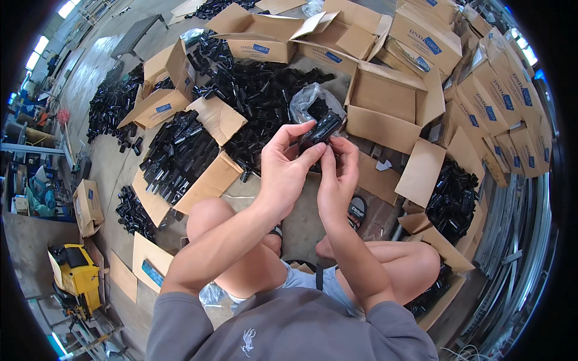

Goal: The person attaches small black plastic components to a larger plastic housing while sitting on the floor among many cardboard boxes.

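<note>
Between my two hands, in front of my chest, is a glossy black tubular part (pixel 321 129) that looks like a pipe fitting. My left hand (pixel 283 167) grips its left end with thumb and fingers. From the other side, my right hand (pixel 338 177) pinches it, the thumbs close together near its lower edge. The fingers partly cover it, so its full shape is hidden. Just beyond my hands, a clear plastic bag (pixel 306 99) holds more black pieces. A large heap of similar black parts (pixel 259 90) spreads over the floor behind it.
An open carton (pixel 205 183) full of black parts lies front left, another (pixel 415 174) at my right. An open brown box (pixel 385 126) stands ahead. Stacked cartons (pixel 490 99) and long metal profiles (pixel 518 240) line the right. A yellow machine (pixel 81 277) is far left.
</note>
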